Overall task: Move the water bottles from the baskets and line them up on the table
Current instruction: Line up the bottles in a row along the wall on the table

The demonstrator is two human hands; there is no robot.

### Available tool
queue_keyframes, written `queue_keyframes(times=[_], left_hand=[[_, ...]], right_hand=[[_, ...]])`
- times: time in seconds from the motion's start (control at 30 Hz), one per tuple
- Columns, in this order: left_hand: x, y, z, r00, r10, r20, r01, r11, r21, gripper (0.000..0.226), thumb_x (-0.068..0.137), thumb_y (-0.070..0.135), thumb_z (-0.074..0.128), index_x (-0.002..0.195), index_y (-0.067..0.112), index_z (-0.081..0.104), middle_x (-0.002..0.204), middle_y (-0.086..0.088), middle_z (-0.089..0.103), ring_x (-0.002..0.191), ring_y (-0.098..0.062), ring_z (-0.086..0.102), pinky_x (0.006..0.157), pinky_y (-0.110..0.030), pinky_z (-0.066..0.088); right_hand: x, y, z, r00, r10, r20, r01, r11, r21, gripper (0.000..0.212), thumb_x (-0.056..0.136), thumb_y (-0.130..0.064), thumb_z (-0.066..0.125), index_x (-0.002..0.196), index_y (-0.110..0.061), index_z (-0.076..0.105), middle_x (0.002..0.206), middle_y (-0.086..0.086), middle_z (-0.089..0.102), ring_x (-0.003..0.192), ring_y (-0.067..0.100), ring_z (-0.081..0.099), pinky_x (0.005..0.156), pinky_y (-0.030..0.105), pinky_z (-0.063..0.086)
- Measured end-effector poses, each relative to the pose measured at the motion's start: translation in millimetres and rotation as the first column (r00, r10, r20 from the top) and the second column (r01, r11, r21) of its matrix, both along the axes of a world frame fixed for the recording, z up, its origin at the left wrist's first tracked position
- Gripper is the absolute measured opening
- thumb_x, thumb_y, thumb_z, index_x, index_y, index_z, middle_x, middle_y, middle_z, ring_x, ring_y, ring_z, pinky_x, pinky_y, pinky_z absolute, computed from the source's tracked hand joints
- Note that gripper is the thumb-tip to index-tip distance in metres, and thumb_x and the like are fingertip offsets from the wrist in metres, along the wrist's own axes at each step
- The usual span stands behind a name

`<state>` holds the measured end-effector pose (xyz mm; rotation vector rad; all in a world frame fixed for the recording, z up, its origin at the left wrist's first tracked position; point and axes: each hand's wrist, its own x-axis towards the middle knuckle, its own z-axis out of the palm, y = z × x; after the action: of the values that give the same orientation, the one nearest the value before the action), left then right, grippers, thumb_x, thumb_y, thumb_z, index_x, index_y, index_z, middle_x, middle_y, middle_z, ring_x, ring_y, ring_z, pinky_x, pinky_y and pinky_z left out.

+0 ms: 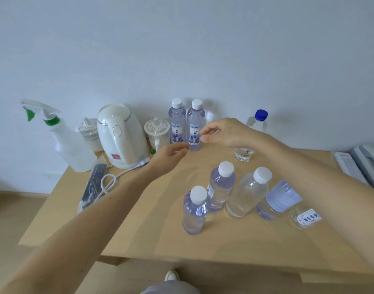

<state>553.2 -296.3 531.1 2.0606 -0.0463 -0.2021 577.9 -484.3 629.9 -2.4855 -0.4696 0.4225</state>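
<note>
Two labelled water bottles with white caps stand side by side against the wall, the left one (177, 122) and the right one (195, 126). My right hand (226, 132) hovers just right of the right one with thumb and forefinger loosely curved, holding nothing. My left hand (171, 155) reaches in below them, fingers relaxed, empty. A blue-capped bottle (253, 132) stands behind my right wrist. Several more bottles stand nearer me: a front one (195, 211), one behind it (221, 185), a clear one (246, 194) and one partly under my right arm (277, 200). No basket is in view.
On the wooden table (139, 219) at the back left stand a spray bottle (65, 141), a white kettle (120, 134) and two lidded mugs (157, 132). A power strip with a white cord (95, 185) lies at the left. A telephone (359, 164) sits at the right edge.
</note>
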Motion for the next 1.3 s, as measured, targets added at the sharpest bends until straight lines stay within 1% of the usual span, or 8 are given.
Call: queue_keyframes(times=[0.3, 0.5, 0.73, 0.8, 0.87, 1.03, 1.2, 1.3], left_hand=[[-95, -5, -19, 0.981, 0.187, 0.05, -0.18, 0.976, -0.121, 0.024, 0.098, 0.028, 0.041, 0.113, 0.027, 0.06, 0.111, 0.006, 0.064, 0.11, -0.016, 0.059, 0.095, -0.033, 0.045], [-131, -13, -22, 0.992, 0.121, 0.037, -0.115, 0.986, -0.124, 0.03, 0.095, 0.037, 0.044, 0.122, 0.027, 0.056, 0.116, 0.009, 0.062, 0.11, -0.007, 0.054, 0.095, -0.029, 0.043], [-147, -39, -29, 0.998, 0.062, 0.001, -0.061, 0.986, -0.152, 0.063, 0.081, 0.018, 0.069, 0.129, 0.036, 0.033, 0.118, 0.017, 0.05, 0.112, -0.004, 0.046, 0.084, -0.012, 0.041], [-145, -45, -36, 0.993, 0.118, 0.011, -0.113, 0.974, -0.196, 0.066, 0.078, 0.022, 0.073, 0.131, 0.034, 0.034, 0.122, 0.012, 0.052, 0.113, -0.01, 0.049, 0.091, -0.022, 0.045], [-143, -46, -41, 0.989, 0.145, 0.016, -0.139, 0.973, -0.186, 0.067, 0.076, 0.025, 0.074, 0.13, 0.033, 0.036, 0.122, 0.008, 0.053, 0.113, -0.015, 0.051, 0.093, -0.033, 0.047], [-151, -54, -45, 0.958, 0.28, 0.057, -0.266, 0.947, -0.182, 0.067, 0.071, 0.024, 0.078, 0.124, 0.029, 0.039, 0.123, 0.013, 0.049, 0.109, -0.009, 0.051, 0.077, -0.014, 0.039], [-146, -70, -37, 0.88, 0.473, 0.052, -0.458, 0.871, -0.175, 0.052, 0.069, 0.031, 0.079, 0.108, 0.028, 0.045, 0.109, 0.009, 0.057, 0.1, -0.01, 0.055, 0.076, -0.023, 0.042], [-131, -60, -22, 0.892, 0.451, 0.035, -0.43, 0.868, -0.248, 0.048, 0.064, 0.032, 0.081, 0.103, 0.023, 0.055, 0.099, 0.004, 0.067, 0.093, -0.012, 0.063, 0.078, -0.026, 0.051]], right_hand=[[-70, 24, 13, 0.967, 0.25, 0.044, -0.247, 0.968, -0.049, 0.035, 0.082, -0.039, 0.065, 0.113, -0.022, 0.062, 0.109, -0.003, 0.064, 0.103, 0.008, 0.058, 0.091, 0.018, 0.042], [-99, 18, -1, 0.951, 0.307, -0.03, -0.308, 0.938, -0.157, 0.042, 0.078, -0.042, 0.068, 0.116, -0.024, 0.06, 0.113, -0.005, 0.06, 0.104, 0.009, 0.057, 0.095, 0.026, 0.045], [-105, 15, -17, 0.957, 0.291, -0.002, -0.285, 0.937, -0.201, 0.041, 0.075, -0.023, 0.073, 0.114, -0.025, 0.06, 0.098, -0.009, 0.055, 0.095, 0.011, 0.054, 0.084, 0.026, 0.045], [-106, 16, -22, 0.956, 0.291, 0.036, -0.279, 0.94, -0.195, 0.035, 0.074, -0.021, 0.072, 0.108, -0.022, 0.062, 0.095, -0.007, 0.057, 0.089, 0.012, 0.053, 0.078, 0.025, 0.045], [-107, 15, -25, 0.956, 0.283, 0.081, -0.264, 0.946, -0.185, 0.027, 0.073, -0.023, 0.072, 0.099, -0.02, 0.063, 0.088, -0.006, 0.059, 0.084, 0.012, 0.053, 0.073, 0.028, 0.045], [-108, 18, -27, 0.968, 0.174, 0.179, -0.14, 0.972, -0.187, 0.028, 0.072, -0.037, 0.069, 0.082, -0.013, 0.058, 0.073, -0.005, 0.051, 0.076, 0.019, 0.052, 0.063, 0.031, 0.041], [-109, 29, 4, 0.954, 0.037, 0.298, 0.006, 0.99, -0.141, 0.037, 0.076, -0.035, 0.065, 0.061, -0.007, 0.044, 0.063, 0.004, 0.044, 0.065, 0.021, 0.042, 0.047, 0.026, 0.028], [-103, 31, 20, 0.948, 0.002, 0.319, 0.003, 1.0, -0.018, 0.036, 0.078, -0.039, 0.065, 0.074, -0.005, 0.053, 0.067, 0.002, 0.045, 0.069, 0.019, 0.045, 0.051, 0.025, 0.031]])
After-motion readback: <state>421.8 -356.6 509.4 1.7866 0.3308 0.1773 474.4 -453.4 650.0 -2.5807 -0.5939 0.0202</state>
